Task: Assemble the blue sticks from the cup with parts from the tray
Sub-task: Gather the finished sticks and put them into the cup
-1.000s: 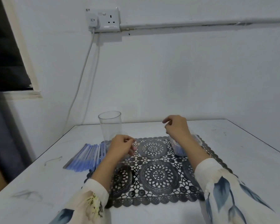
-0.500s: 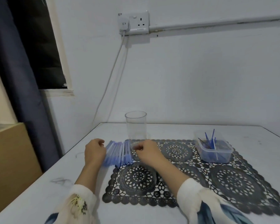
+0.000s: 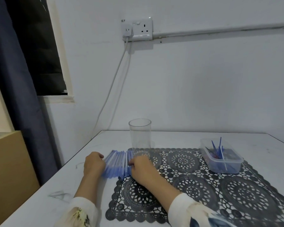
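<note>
Left hand (image 3: pixel 94 164) curled against the left flank of the blue sticks (image 3: pixel 117 163), right hand (image 3: pixel 142 167) curled against the right flank, knuckles up. Pinching a stick or merely pressing: cannot tell for either. Sticks side by side in a flat row, partly on the bare table (image 3: pixel 179 138), partly over the left edge of the dark openwork mat (image 3: pixel 195 185), just near of the cup (image 3: pixel 140 136). Cup upright, clear, seemingly empty. Tray (image 3: pixel 223 166) at the far right of the mat, well apart from both hands, with thin blue parts (image 3: pixel 217 149) inside, a few poking above the rim.

Likely step: squaring up the row, or singling out one stick.

- Press inward evenly from both flanks, low against the table, to stop any stick riding up over a neighbour.
- Mind the mat's edge; expect round sticks to catch or tilt at the start of the openwork.
- Keep the right knuckles off the cup, probably light and easy to tip.
- To lift one, take an end stick rather than a middle one, pinch near its middle, and pin the rest with the other hand.
- Then reach right for a part and carry it to the stick, without dragging the tray.
</note>
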Motion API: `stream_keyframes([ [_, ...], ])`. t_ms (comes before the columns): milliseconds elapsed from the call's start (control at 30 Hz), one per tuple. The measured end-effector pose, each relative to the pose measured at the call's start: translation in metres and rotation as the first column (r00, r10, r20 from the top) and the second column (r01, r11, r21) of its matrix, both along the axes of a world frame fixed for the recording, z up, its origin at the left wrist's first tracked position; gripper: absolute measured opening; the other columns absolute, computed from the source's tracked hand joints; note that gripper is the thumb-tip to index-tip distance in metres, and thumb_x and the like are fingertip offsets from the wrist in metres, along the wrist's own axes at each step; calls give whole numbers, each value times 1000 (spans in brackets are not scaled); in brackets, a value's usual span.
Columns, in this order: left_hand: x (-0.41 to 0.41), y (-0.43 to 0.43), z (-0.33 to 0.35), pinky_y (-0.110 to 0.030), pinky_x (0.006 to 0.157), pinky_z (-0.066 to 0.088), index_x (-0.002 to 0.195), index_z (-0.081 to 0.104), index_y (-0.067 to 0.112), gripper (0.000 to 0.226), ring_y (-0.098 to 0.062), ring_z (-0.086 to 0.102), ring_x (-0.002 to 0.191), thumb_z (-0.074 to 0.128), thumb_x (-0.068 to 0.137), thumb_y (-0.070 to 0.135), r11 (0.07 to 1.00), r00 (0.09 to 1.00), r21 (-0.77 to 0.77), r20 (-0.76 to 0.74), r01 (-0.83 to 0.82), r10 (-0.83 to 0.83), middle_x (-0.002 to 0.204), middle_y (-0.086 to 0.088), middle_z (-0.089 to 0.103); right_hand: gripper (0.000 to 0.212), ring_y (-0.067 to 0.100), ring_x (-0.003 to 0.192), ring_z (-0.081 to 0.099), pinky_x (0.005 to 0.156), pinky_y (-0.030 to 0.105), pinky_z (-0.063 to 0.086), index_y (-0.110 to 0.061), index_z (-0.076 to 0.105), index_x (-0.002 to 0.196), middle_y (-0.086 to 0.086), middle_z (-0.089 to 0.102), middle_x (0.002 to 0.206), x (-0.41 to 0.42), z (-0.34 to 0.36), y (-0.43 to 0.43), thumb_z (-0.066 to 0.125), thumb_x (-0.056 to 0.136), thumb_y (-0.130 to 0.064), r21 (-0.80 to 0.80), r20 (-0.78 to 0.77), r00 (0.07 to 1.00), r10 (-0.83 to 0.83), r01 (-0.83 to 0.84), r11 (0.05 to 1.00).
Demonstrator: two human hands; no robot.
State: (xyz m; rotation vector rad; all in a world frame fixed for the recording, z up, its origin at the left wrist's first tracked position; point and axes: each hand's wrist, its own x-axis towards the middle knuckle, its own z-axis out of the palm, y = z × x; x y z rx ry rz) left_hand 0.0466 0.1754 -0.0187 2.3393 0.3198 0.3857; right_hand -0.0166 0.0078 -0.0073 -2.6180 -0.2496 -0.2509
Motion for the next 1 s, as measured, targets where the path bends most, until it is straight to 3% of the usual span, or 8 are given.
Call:
stream_keyframes([
  [233, -8, 2, 4, -36, 93, 42, 117, 58, 0, 40, -34, 53, 112, 46, 80, -10, 1000, 1000, -10, 23, -6, 6, 122, -20, 56, 21, 26, 91, 58, 78, 30, 48, -3, 64, 99, 11, 57, 100, -16, 6, -5, 51, 84, 2, -135, 24, 999, -39, 42, 990],
  [400, -12, 0, 10, -35, 92, 42, 120, 56, 0, 43, -34, 52, 114, 47, 80, -11, 998, 998, -56, 51, -36, 39, 124, -19, 55, 11, 26, 95, 60, 70, 27, 41, -10, 52, 85, 12, 59, 96, -25, 19, -14, 53, 86, 0, -259, -38, 991, -128, 114, 959],
  [567, -18, -1, 16, -31, 84, 44, 114, 61, -2, 41, -33, 57, 106, 51, 76, -12, 997, 991, -61, 124, -36, 44, 114, -19, 63, 17, 24, 95, 61, 73, 31, 48, -6, 59, 105, 8, 62, 104, -29, 28, -21, 54, 88, -7, -337, -103, 973, -208, 162, 927],
  [700, -30, -9, 36, -26, 77, 42, 108, 65, -1, 29, -26, 60, 89, 59, 79, -4, 993, 954, -115, 301, 22, 13, 104, -14, 66, 3, 20, 77, 54, 63, 26, 45, -7, 53, 84, 2, 51, 77, -31, 43, -24, 53, 86, -9, -342, -161, 967, -198, 133, 930],
  [767, -40, -19, 54, -24, 72, 47, 103, 66, 2, 23, -20, 58, 76, 62, 81, 2, 969, 912, -227, 410, 94, 7, 95, -9, 66, 8, 19, 74, 56, 64, 25, 50, -6, 51, 78, 2, 51, 75, -29, 54, -26, 54, 85, -8, -265, -165, 971, -171, 123, 956],
  [800, -45, -26, 63, -17, 67, 46, 102, 66, 5, 20, -16, 58, 72, 63, 82, 5, 950, 886, -280, 464, 140, 6, 90, -5, 65, 4, 20, 76, 59, 69, 27, 54, -5, 54, 84, 3, 55, 79, -28, 60, -27, 55, 85, -8, -202, -149, 978, -145, 114, 973],
  [867, -53, -41, 81, -3, 60, 41, 99, 65, 10, 16, -8, 58, 72, 66, 83, 10, 912, 819, -336, 573, 235, 0, 83, 1, 64, 15, 19, 80, 62, 73, 30, 55, -6, 59, 98, 5, 60, 89, -27, 75, -31, 58, 83, -7, -37, -65, 993, -103, 101, 994],
  [1000, -54, -67, 108, -4, 62, 45, 88, 63, 15, 13, -6, 62, 76, 71, 79, 11, 857, 703, -337, 710, 389, -41, 78, 6, 65, 20, 5, 60, 53, 51, 7, 40, -16, 58, 97, -4, 56, 72, -28, 109, -36, 58, 82, -2, 369, 229, 970, -81, -9, 930],
])
